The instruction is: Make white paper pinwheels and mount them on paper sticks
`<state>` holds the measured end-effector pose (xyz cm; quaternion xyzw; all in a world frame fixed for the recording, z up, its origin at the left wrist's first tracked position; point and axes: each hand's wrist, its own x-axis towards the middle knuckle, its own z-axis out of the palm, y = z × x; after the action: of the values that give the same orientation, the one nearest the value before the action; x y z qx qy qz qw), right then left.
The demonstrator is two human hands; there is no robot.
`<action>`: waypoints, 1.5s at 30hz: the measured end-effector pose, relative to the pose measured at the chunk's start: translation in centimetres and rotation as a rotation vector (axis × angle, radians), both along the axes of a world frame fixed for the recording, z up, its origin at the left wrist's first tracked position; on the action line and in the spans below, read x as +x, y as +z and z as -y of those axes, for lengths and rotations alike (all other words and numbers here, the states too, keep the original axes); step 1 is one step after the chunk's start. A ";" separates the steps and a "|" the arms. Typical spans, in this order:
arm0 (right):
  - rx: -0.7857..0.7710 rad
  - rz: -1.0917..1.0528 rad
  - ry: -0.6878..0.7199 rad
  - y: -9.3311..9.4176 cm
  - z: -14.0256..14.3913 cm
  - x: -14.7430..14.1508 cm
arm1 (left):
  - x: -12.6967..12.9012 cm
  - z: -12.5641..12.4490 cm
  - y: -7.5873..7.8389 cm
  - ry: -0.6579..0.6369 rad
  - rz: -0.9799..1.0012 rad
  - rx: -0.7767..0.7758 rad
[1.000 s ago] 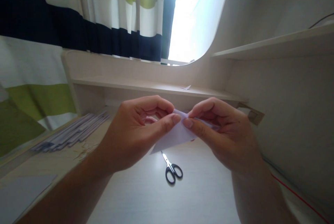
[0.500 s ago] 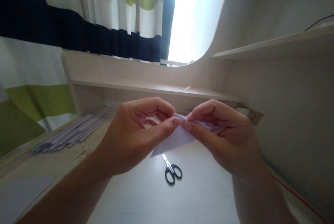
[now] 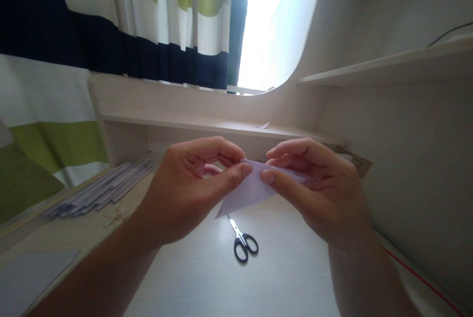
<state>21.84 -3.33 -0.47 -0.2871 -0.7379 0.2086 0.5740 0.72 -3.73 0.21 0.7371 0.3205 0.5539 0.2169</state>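
Note:
Both of my hands hold one small folded piece of pale lilac paper [image 3: 247, 193] in the air above the desk. My left hand [image 3: 188, 186] pinches its left part between thumb and fingers. My right hand [image 3: 318, 189] pinches its right part, thumb tip close to the left thumb tip. A pointed corner of the paper hangs down to the lower left. Black-handled scissors [image 3: 242, 242] lie shut on the pale desk [image 3: 207, 277] just below the paper.
A row of folded paper strips [image 3: 99, 190] lies at the left of the desk, and a grey sheet [image 3: 29, 277] at the near left corner. A low shelf [image 3: 207, 124] with a paper scrap [image 3: 263, 125] runs behind. Striped curtains [image 3: 111, 21] hang at the back; a red cord [image 3: 417, 273] runs at the right.
The hands stay in place. The thumb tips have drawn slightly apart and the top edge of the paper now lies flatter between them.

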 end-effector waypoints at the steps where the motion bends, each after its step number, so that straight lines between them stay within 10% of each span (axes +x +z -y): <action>1: -0.023 0.003 -0.005 0.2 0.0 0.1 | 0.0 0.0 0.0 0.013 0.006 0.001; 12: -0.138 -0.049 0.060 0.9 -1.0 1.4 | -0.1 -0.1 0.1 0.113 0.071 0.030; 21: -0.041 0.140 0.002 0.8 -0.2 1.5 | -0.7 -0.7 0.1 -0.125 -0.141 -0.152; 45: -0.031 -0.122 -0.020 0.9 -1.3 1.6 | -0.8 -1.0 -0.2 0.031 -0.263 0.012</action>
<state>23.43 -2.03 0.46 -0.2899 -0.6954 0.2314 0.6155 -0.13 -2.76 0.05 0.7997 0.3543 0.4575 0.1599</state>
